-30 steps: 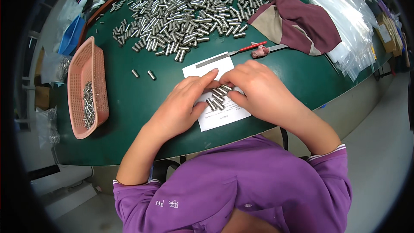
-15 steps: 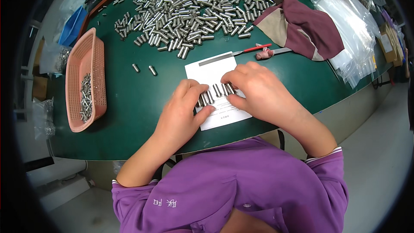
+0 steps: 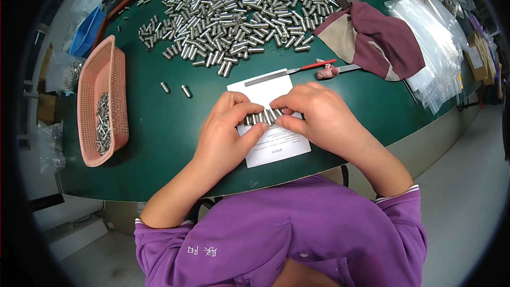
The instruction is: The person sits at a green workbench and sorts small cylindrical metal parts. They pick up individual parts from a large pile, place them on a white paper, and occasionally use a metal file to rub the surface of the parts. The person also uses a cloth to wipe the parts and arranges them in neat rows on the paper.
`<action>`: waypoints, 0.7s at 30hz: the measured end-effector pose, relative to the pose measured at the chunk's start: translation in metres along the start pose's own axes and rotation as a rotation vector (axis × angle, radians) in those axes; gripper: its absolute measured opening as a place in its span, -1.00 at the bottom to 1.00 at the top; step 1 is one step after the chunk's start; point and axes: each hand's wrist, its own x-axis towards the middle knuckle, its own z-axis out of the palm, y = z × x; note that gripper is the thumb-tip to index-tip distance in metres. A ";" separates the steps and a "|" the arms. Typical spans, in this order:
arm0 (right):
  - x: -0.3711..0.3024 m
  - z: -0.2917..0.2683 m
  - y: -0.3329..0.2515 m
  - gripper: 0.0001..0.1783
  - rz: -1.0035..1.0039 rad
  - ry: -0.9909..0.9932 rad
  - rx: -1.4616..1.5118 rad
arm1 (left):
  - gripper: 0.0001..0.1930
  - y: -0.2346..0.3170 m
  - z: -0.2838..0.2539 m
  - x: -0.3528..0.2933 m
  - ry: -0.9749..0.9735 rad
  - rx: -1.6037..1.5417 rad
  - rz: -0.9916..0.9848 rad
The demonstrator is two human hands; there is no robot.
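Several short metal pins [image 3: 264, 117] stand side by side in a row over a white printed sheet [image 3: 279, 151]. My left hand [image 3: 226, 127] grips the left end of the row between thumb and fingers. At the right end my right hand [image 3: 313, 111] does the same, its thumb at the near side and fingers at the far side. Part of the row is hidden behind my fingers. A flat file with a red handle [image 3: 281, 74] lies across the sheet's far edge. Beyond it spreads a large heap of similar metal pins [image 3: 228, 13].
A pink plastic basket [image 3: 122, 101] with small metal pins stands at the left. Two loose pins [image 3: 186, 91] lie between it and the sheet. To the right are a wrapped-handle blade [image 3: 348, 68], a maroon cloth [image 3: 396, 48] and clear plastic bags [image 3: 430, 48] on the green table [image 3: 149, 149].
My hands have come closer together. The pins, earlier in two groups with a gap, now form one tight row between my fingers.
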 end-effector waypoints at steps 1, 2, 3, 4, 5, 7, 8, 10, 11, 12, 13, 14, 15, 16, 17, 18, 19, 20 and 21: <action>0.000 0.000 -0.001 -0.68 0.013 0.002 0.014 | -0.69 -0.001 0.003 0.000 0.013 0.002 0.004; 0.000 0.000 -0.002 -0.70 0.027 0.003 0.029 | -0.70 -0.002 0.005 0.001 0.025 0.005 0.007; 0.000 0.000 -0.002 -0.72 0.041 0.005 0.045 | -0.70 -0.003 0.007 0.000 0.045 0.000 0.031; 0.000 0.001 -0.002 -0.72 0.025 0.022 0.041 | -0.69 -0.004 0.008 0.000 0.064 -0.004 0.054; 0.000 0.001 -0.002 -0.72 0.009 0.040 0.037 | -0.69 -0.005 0.009 -0.001 0.083 -0.010 0.079; -0.001 0.003 -0.001 -0.72 -0.022 0.077 0.036 | -0.69 -0.007 0.010 -0.002 0.089 -0.019 0.110; -0.002 0.005 0.000 -0.72 -0.038 0.095 0.040 | -0.69 -0.007 0.010 -0.002 0.093 -0.024 0.125; -0.004 0.008 0.000 -0.72 -0.049 0.110 0.057 | -0.66 -0.007 0.011 -0.004 0.068 -0.033 0.128; -0.005 0.008 -0.001 -0.71 -0.044 0.105 0.068 | -0.64 -0.006 0.011 -0.005 0.058 -0.039 0.129; -0.005 0.008 -0.001 -0.70 -0.039 0.099 0.080 | -0.60 -0.005 0.011 -0.006 0.054 -0.057 0.094; -0.006 0.009 -0.001 -0.70 -0.038 0.100 0.088 | -0.56 -0.004 0.012 -0.007 0.049 -0.075 0.058; -0.005 0.009 0.000 -0.70 -0.039 0.102 0.097 | -0.52 -0.002 0.012 -0.007 0.045 -0.091 0.023; -0.005 0.009 0.000 -0.70 -0.039 0.103 0.106 | -0.48 -0.002 0.013 -0.007 0.046 -0.103 0.017; -0.005 0.010 0.000 -0.70 -0.037 0.101 0.109 | -0.43 -0.003 0.014 -0.007 0.048 -0.114 0.011; -0.005 0.010 0.000 -0.71 -0.034 0.100 0.111 | -0.39 -0.003 0.015 -0.007 0.049 -0.125 0.006; -0.005 0.010 0.000 -0.71 -0.032 0.098 0.113 | -0.37 -0.003 0.015 -0.007 0.044 -0.128 0.002; -0.005 0.009 -0.001 -0.71 -0.033 0.095 0.119 | -0.35 -0.003 0.015 -0.007 0.039 -0.131 -0.002; -0.006 0.009 -0.002 -0.71 -0.033 0.092 0.124 | -0.33 -0.003 0.015 -0.007 0.033 -0.135 -0.006; -0.006 0.009 -0.002 -0.71 -0.032 0.089 0.131 | -0.33 -0.003 0.015 -0.007 0.029 -0.139 0.002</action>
